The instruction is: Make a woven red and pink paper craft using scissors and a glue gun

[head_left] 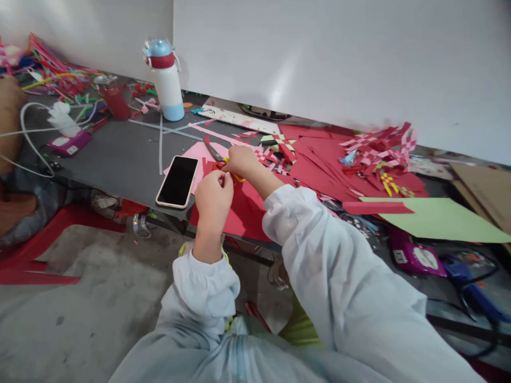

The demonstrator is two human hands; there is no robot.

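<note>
From my head I look down on both my hands, close together over the near edge of the work. The scissors (214, 151) lie right at my right hand (244, 161): the dark blades stick out past its fingers, and bits of the yellow handles show beneath. I cannot tell whether those fingers grip the handles or only rest over them. My left hand (213, 194) is just beside, its fingers curled in together with the thumb drawn against them; whether a scrap is pinched inside is hidden from me. Red paper (247, 213) lies under and beside both hands, with pink paper (189, 154) partly under it.

A phone (178, 182), dark-screened in a pale case, lies left of my left hand on the tabletop (128, 154), which is dark grey and smooth. Farther back stands an upright bottle (166, 85), white and light blue with a red band, against a pale wall (339, 53). At the far left, another person's hand (10, 101) shows near a tangle of colourful sticks (56, 74). Below, a red stool (64, 234) stands on a stained grey floor (99, 303).

To my right, flat red sheets (319, 159) overlap untidily under checkered woven strips (379, 149) in pink and red. Nearer, a smooth pale green sheet (451, 218) lies partly under a narrow red strip (379, 207).
</note>
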